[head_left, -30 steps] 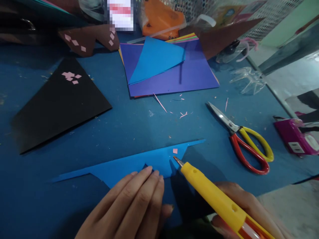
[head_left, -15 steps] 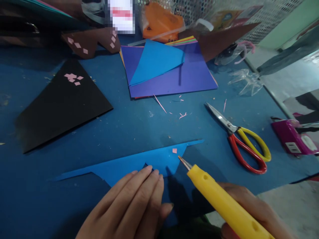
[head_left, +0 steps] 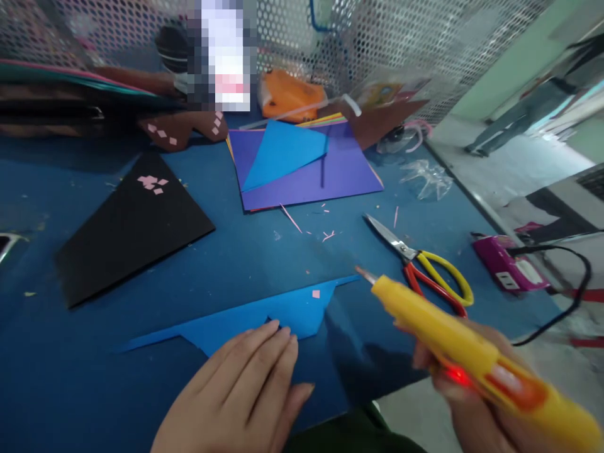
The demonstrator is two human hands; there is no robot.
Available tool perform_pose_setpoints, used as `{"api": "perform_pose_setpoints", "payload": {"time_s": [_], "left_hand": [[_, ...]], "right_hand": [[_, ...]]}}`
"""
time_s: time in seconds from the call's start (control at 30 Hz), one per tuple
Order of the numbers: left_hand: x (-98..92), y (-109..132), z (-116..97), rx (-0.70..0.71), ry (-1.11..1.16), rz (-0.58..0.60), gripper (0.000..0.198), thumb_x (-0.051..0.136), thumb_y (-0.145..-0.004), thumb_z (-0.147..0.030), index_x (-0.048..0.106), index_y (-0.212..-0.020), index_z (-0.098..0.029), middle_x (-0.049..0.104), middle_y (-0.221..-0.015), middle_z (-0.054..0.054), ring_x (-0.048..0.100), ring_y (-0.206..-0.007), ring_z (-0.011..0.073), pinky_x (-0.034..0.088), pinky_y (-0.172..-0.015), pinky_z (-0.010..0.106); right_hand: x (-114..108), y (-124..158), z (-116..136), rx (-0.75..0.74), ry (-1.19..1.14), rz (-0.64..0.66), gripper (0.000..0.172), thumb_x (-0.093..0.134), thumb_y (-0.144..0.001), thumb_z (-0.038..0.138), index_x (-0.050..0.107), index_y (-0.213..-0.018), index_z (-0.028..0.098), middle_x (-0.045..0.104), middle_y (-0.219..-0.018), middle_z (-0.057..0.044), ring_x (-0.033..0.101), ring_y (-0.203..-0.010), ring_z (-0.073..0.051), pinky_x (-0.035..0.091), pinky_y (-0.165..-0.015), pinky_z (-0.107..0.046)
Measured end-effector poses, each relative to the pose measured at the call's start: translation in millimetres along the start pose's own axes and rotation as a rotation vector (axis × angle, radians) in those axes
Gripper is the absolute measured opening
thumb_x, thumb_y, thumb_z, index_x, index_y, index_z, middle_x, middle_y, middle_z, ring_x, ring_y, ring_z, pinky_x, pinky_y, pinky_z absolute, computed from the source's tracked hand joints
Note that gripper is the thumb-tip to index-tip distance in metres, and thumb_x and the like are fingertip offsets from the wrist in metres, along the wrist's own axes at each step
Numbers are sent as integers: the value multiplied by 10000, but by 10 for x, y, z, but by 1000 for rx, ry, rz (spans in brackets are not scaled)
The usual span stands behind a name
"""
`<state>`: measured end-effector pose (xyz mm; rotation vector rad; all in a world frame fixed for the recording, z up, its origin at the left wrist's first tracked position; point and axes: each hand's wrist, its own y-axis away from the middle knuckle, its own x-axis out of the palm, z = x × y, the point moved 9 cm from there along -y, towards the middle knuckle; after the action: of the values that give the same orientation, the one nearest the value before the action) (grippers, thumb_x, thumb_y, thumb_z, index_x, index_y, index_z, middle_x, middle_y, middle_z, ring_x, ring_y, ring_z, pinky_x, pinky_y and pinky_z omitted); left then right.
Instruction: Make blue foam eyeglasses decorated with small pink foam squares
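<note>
My left hand (head_left: 240, 384) lies flat over the lower edge of a blue paper cutout (head_left: 226, 321), fingers stretched out side by side. One small pink paper square (head_left: 316, 294) sits on the cutout's right part. In my right hand (head_left: 472, 390) is a yellow hot glue gun (head_left: 438, 327), its metal tip up and to the left, just past the cutout's right end. A red light glows near the grip. Scissors (head_left: 410, 258) with one red and one yellow handle lie behind the glue gun, partly covered by it.
Black card (head_left: 136, 233) at left carries several pink pieces. Purple paper (head_left: 302, 182) with a folded blue sheet (head_left: 283, 151) lies behind. A brown cutout (head_left: 174, 135), an orange packet (head_left: 292, 94) and a magenta box (head_left: 512, 264) with a black cable stand around. A person's legs (head_left: 519, 116) show beyond.
The glue gun's tip has moved from beside the pink square up and to the right, away from the blue cutout. My left hand stays on the cutout. The camera view has tilted up.
</note>
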<state>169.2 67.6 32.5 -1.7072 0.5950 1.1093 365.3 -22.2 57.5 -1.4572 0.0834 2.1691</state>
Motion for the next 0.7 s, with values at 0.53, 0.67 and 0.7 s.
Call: {"api": "perform_pose_setpoints", "payload": {"time_s": [0.53,0.67,0.7], "left_hand": [[-134,-66,12,-60,100,-95,244,534,-949,-278,705,-1086,-169,751,-1036,53,708,-970,219,618,-805,355],[-179,-54,0,-94,134,-154,271,499,-972,-306,706,-1027,-141,757,-997,74,715,-941,225,626,-791,369],[-167,-46,-2,-100,140,-145,277,493,-975,-314,701,-1034,-140,755,-1011,74,714,-950,229,626,-795,375]], "right_hand": [[274,-863,-510,-200,552,-24,387,420,-942,409,576,-1163,132,635,-986,-152,602,-859,-300,494,-781,-436],[158,-836,-548,-285,524,-11,485,360,-939,530,592,-1140,154,651,-1025,-181,632,-872,-330,500,-747,-464],[94,-820,-531,-300,516,-16,510,347,-933,561,594,-1144,167,651,-1034,-194,635,-890,-350,498,-742,-482]]}}
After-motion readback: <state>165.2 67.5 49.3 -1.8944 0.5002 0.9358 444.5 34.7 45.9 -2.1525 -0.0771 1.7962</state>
